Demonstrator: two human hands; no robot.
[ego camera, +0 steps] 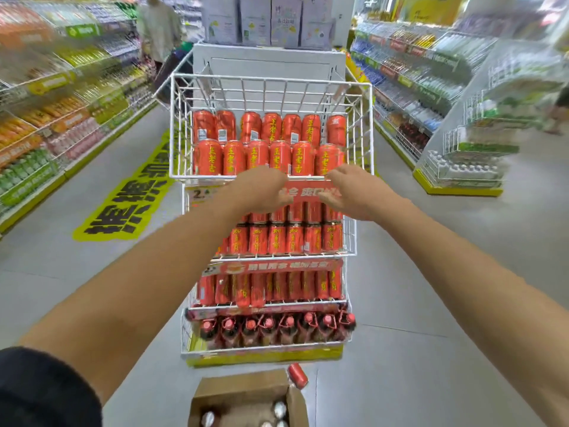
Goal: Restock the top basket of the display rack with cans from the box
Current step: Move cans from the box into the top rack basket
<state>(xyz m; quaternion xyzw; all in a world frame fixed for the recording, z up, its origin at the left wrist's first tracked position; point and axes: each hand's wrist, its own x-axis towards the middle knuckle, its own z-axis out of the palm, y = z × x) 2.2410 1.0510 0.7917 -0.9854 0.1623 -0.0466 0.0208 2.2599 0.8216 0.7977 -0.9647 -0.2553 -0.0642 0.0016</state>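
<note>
1. Grey supermarket floor (400,380) runs between blurred, stocked aisles; we look down along two bare forearms.
2. Nearest us, an open cardboard box (246,392) sits on the floor with a few silver can tops (279,408) showing inside. One red can (298,375) lies loose just beside it.
3. Our left hand (261,188) and right hand (345,189) hover at the front rim of the top basket (177,124). Their fingers are loosely bent and each grip is empty.
4. Beyond them, two rows of red cans (257,155) stand upright in that basket, and its wire walls rise well above them.
5. We judge the next move is a reach down to the box. Take one can per hand, set each upright with its label forward, and collect the stray.
</note>
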